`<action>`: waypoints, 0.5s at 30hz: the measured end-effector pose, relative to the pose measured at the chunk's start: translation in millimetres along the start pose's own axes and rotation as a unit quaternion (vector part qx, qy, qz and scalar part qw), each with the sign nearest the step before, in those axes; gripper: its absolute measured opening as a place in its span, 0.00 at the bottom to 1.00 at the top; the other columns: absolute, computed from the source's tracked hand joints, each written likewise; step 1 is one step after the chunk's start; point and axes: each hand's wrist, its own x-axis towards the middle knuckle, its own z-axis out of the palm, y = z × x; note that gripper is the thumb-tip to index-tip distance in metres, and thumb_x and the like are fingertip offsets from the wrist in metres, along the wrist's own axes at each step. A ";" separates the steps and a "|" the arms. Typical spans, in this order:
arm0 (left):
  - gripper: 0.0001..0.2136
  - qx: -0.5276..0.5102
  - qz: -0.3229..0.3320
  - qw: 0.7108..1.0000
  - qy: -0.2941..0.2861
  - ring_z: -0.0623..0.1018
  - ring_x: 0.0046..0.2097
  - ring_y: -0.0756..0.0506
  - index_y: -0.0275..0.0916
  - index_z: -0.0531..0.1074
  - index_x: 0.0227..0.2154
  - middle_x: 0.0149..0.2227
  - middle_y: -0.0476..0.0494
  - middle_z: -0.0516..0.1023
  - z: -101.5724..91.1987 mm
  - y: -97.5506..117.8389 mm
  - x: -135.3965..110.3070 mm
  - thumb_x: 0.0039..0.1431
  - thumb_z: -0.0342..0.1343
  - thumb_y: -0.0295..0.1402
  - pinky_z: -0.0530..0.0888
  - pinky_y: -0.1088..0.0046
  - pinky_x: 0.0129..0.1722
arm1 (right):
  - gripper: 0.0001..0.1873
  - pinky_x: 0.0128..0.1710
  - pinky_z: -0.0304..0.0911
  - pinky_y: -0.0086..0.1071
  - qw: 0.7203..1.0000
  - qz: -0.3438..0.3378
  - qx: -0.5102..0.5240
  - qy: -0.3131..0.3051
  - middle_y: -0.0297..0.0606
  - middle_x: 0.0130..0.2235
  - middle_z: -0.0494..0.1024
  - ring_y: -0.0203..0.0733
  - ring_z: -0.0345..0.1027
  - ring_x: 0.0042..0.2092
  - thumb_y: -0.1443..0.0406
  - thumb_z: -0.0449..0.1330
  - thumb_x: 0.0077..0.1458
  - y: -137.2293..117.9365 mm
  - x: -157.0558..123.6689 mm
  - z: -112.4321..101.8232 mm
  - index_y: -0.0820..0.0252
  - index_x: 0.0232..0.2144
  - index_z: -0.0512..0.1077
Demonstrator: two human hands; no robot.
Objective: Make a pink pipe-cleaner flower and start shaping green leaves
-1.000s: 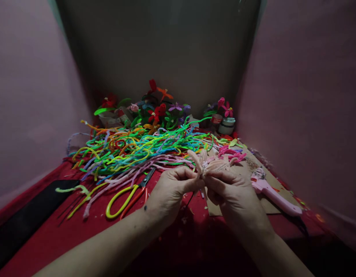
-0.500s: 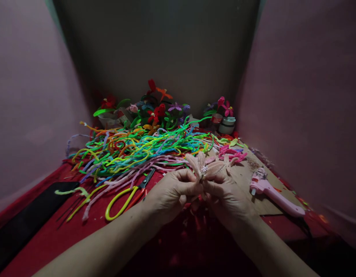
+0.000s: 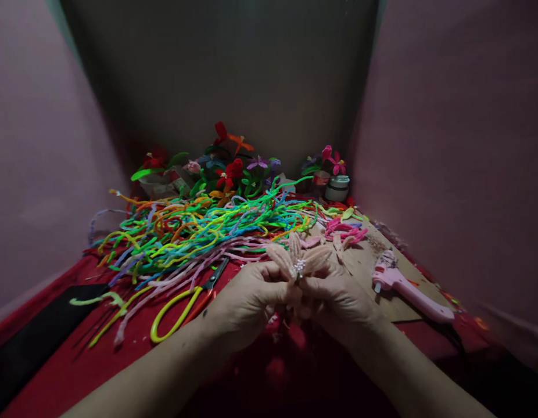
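Note:
Between my two hands is a pale pink pipe-cleaner flower (image 3: pixel 316 259), its petals spread upward around a small cluster of whitish stamens (image 3: pixel 299 265). My left hand (image 3: pixel 255 296) pinches its base from the left with thumb and forefinger. From the other side my right hand (image 3: pixel 339 296) grips the base as well, fingertips almost meeting the left ones. The stem end is hidden behind the fingers. Just left of my left hand lie yellow-and-red-handled scissors (image 3: pixel 175 313). A pink glue gun (image 3: pixel 411 290) rests to the right of my right hand.
A big heap of colourful pipe cleaners (image 3: pixel 199 226) spreads over the red cloth (image 3: pixel 133 371). Finished flowers (image 3: pixel 229 171) and a jar (image 3: pixel 337 188) stand behind it. Pink looped pieces (image 3: pixel 345 230) lie on a cardboard sheet (image 3: pixel 365 273). A black flat object (image 3: pixel 46 325) is at left.
The petals lean more to the left and the flower's stamens face me more openly. Both hands keep their hold, and the whole view has shifted slightly.

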 end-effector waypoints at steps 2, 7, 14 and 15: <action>0.06 0.006 0.010 1.000 0.000 0.71 0.23 0.51 0.30 0.72 0.19 0.19 0.46 0.72 2.3 1.3 -1.6 0.39 0.52 0.16 0.66 0.78 0.24 | 0.09 0.16 0.56 0.25 1.000 0.003 -0.001 -0.011 0.34 0.17 0.72 0.32 0.61 0.17 0.64 0.66 0.39 -1.4 -0.6 0.4 0.63 0.20 0.71; 0.03 0.005 0.009 1.000 0.004 0.70 0.18 0.51 0.31 0.71 0.20 0.18 0.47 0.71 2.0 0.4 -5.0 0.43 0.55 0.20 0.66 0.77 0.18 | 0.07 0.20 0.59 0.26 0.998 0.004 0.057 0.034 0.31 0.20 0.72 0.33 0.64 0.21 0.68 0.67 0.34 4.6 -0.5 3.4 0.63 0.19 0.72; 0.08 -0.014 0.039 0.998 0.056 0.67 0.17 0.56 0.33 0.69 0.23 0.19 0.51 0.69 -2.8 7.4 -4.0 0.47 0.60 0.32 0.64 0.82 0.16 | 0.10 0.32 0.61 0.30 0.988 -0.040 -0.132 0.074 0.35 0.27 0.76 0.36 0.66 0.30 0.67 0.65 0.36 -26.2 6.9 -12.5 0.59 0.28 0.76; 0.08 -0.020 0.047 0.996 0.069 0.67 0.17 0.56 0.34 0.68 0.23 0.20 0.51 0.68 -3.1 8.9 -2.3 0.47 0.60 0.32 0.64 0.82 0.17 | 0.09 0.32 0.60 0.30 0.958 -0.066 -0.254 0.116 0.36 0.29 0.76 0.37 0.67 0.30 0.66 0.64 0.38 -38.9 10.6 -22.3 0.59 0.28 0.76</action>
